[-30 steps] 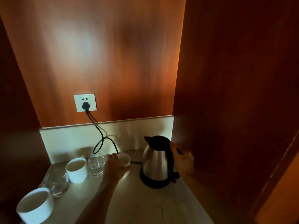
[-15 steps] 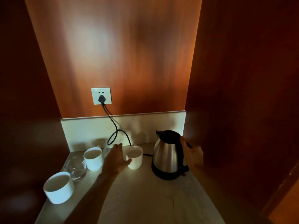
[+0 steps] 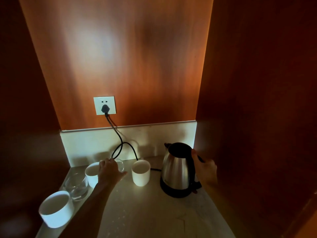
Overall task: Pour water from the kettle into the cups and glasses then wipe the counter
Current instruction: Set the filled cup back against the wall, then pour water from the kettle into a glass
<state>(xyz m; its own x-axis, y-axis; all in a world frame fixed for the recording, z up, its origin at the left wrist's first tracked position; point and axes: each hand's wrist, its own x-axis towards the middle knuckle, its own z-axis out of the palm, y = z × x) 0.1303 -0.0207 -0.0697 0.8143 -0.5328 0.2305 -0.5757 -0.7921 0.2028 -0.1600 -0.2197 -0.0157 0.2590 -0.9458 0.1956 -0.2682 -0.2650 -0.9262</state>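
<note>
A steel kettle [image 3: 175,170] with a black lid stands on its black base at the right of the pale counter [image 3: 145,213]. My right hand [image 3: 205,169] is closed around its black handle. A white cup [image 3: 141,172] stands alone just left of the kettle. My left hand [image 3: 109,172] wraps around a small clear glass [image 3: 120,164] behind it, hiding most of the glass. A second white cup [image 3: 91,173] sits partly behind that hand. A low wide glass [image 3: 75,186] and a third white cup [image 3: 54,208] stand nearer at the left.
A black cord [image 3: 120,143] runs from the wall socket [image 3: 104,105] down to the kettle base, looping behind the cups. Dark wooden walls close in on the left and right, with a white backsplash [image 3: 154,136] at the back.
My left hand has let go of the white cup beside the kettle and moved left onto the small glass. My right hand stays on the kettle handle. The view has shifted left.
</note>
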